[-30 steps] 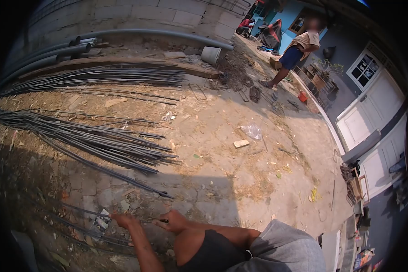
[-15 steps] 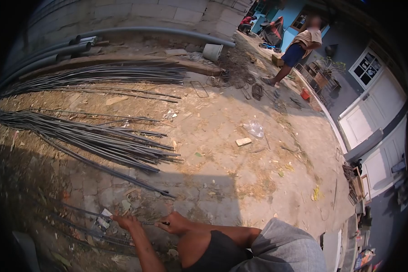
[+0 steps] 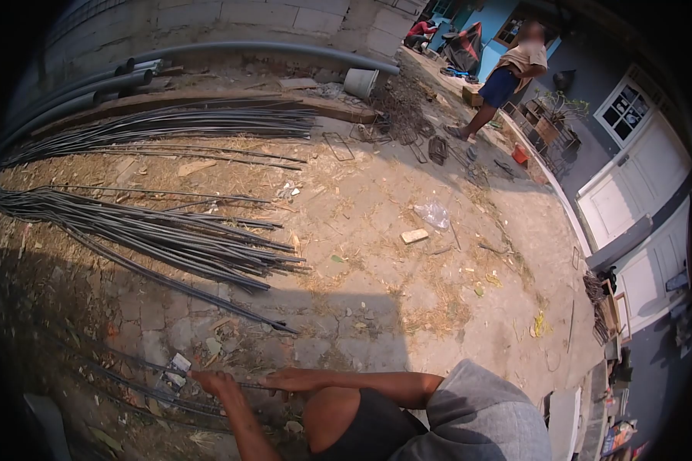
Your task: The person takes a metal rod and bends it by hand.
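A thin dark steel rod (image 3: 247, 385) runs low over the ground at the lower left. My left hand (image 3: 217, 383) is closed around it. Just to the right, my right hand (image 3: 292, 379) lies over the same rod near its visible end, fingers bent down onto it. Any small thing between those fingers is too hidden to name. Beneath the left hand, more rods (image 3: 142, 390) lie on the ground beside pale rubble (image 3: 180, 363). My bent knee (image 3: 332, 415) is close under the right forearm.
Two fanned bundles of steel rods, one near (image 3: 184, 230) and one farther (image 3: 184, 127), lie ahead. Grey pipes (image 3: 261, 51) and a bucket (image 3: 360, 83) are by the wall. A brick piece (image 3: 414, 236) sits mid-yard. A person (image 3: 507, 81) stands at the back; another crouches behind.
My right hand has turned from a pinch on a small dark thing to lying flatter over the rod. The left hand has stayed on the rod.
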`<action>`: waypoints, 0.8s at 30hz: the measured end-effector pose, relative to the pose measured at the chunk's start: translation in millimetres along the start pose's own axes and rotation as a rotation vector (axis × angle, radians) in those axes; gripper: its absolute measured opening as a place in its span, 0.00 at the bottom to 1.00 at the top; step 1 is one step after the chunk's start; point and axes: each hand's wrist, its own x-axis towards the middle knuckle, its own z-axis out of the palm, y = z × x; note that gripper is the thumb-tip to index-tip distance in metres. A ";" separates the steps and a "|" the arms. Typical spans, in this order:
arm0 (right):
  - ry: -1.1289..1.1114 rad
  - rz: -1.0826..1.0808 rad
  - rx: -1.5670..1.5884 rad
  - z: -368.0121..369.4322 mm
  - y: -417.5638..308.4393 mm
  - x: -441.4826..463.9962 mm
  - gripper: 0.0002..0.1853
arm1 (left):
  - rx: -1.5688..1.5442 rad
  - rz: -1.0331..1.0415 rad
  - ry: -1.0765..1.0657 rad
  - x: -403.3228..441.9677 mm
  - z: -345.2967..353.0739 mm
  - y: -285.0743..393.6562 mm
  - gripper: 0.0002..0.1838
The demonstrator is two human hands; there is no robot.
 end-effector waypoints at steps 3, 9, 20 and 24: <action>0.034 0.119 0.177 9.1 -53.9 -25.4 0.47 | -0.025 0.025 -0.107 -4.1 0.7 -4.8 0.46; 0.116 0.227 -0.089 28.6 -3.8 45.8 0.35 | -0.073 -0.015 -0.001 -35.9 -7.8 6.0 0.38; 0.272 0.031 -0.293 34.7 -13.5 26.0 0.30 | -0.203 0.042 -0.153 -30.8 -2.1 2.2 0.28; 0.369 -0.059 -0.500 26.9 8.9 42.5 0.32 | -0.216 0.028 -0.205 -21.2 -0.9 0.1 0.28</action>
